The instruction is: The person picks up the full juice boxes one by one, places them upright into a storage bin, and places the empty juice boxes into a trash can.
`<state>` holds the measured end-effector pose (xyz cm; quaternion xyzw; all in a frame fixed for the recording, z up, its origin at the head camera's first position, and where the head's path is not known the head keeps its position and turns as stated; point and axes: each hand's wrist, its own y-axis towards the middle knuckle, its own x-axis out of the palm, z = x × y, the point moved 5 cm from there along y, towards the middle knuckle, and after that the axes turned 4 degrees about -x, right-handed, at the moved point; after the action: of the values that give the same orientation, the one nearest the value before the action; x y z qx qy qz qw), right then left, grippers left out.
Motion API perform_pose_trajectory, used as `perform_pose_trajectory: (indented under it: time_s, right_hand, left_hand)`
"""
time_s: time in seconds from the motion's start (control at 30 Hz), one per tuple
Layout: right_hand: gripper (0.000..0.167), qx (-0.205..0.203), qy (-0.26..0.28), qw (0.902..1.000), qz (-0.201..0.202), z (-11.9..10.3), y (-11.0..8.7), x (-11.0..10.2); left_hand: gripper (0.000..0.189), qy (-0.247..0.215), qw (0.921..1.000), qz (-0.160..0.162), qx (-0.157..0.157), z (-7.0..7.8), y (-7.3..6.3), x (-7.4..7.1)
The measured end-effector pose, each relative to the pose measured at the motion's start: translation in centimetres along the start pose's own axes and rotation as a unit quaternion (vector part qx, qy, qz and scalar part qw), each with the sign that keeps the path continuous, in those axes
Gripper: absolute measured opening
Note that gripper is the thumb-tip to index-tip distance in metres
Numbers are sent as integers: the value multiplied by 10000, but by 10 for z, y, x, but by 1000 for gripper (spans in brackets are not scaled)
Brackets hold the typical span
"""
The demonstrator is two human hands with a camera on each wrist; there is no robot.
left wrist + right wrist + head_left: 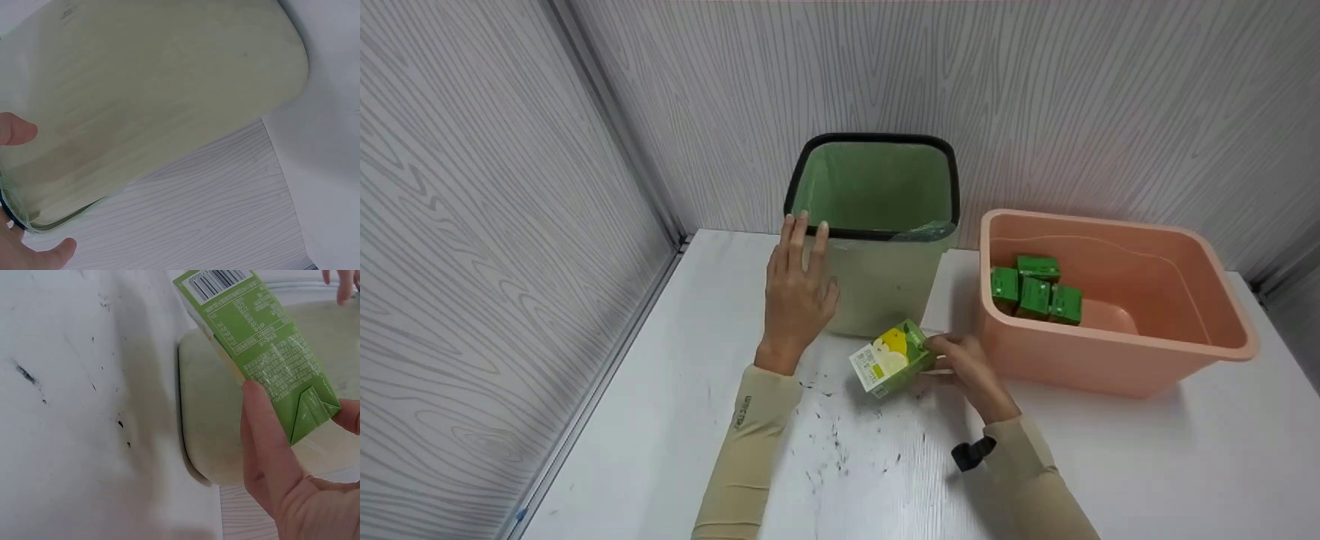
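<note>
My right hand (pixel 971 373) pinches one end of a green drink carton (pixel 891 358), which is tilted low in front of the bin. Yellow fruit and a white panel decorate one of its faces. In the right wrist view, the carton (pixel 264 354) shows a barcode and small print, and my thumb and fingers hold its folded end. My left hand (pixel 796 300) lies against the near left side of the pale green waste bin (pixel 877 289), its fingers stretched up to the black rim. In the left wrist view, the bin's wall (pixel 152 90) fills much of the frame.
A pink tub (pixel 1080 360) stands to the right of the bin, with several green cartons (pixel 1035 296) at its left end. A clear liner (pixel 926 231) shows at the bin's rim. Dark specks (pixel 840 450) mark the white table, and grained panels (pixel 720 75) rise behind and at the left.
</note>
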<state>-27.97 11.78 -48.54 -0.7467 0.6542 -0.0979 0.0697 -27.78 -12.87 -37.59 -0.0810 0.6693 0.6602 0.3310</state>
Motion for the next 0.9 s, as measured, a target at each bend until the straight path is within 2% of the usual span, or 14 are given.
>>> perform_pose_trajectory:
  time_s: [0.3,0.43,0.7,0.9]
  right_hand:
    - [27,50,722,9965,-419,-5,-11,-4]
    - [31,6,902,9950,-437,-12,-15,-6]
    - [54,-83,1094,9930,-440,-28,-24,-10]
    - [54,-397,1179,9910,-493,-43,-33,-9]
  left_hand:
    - [70,22,9997,192,126,0,0,-1]
    - [69,46,9997,203,141,0,1,-1]
    - [69,66,10000,-1,41,0,1,-1]
    - [67,74,10000,-61,19,0,1,-1]
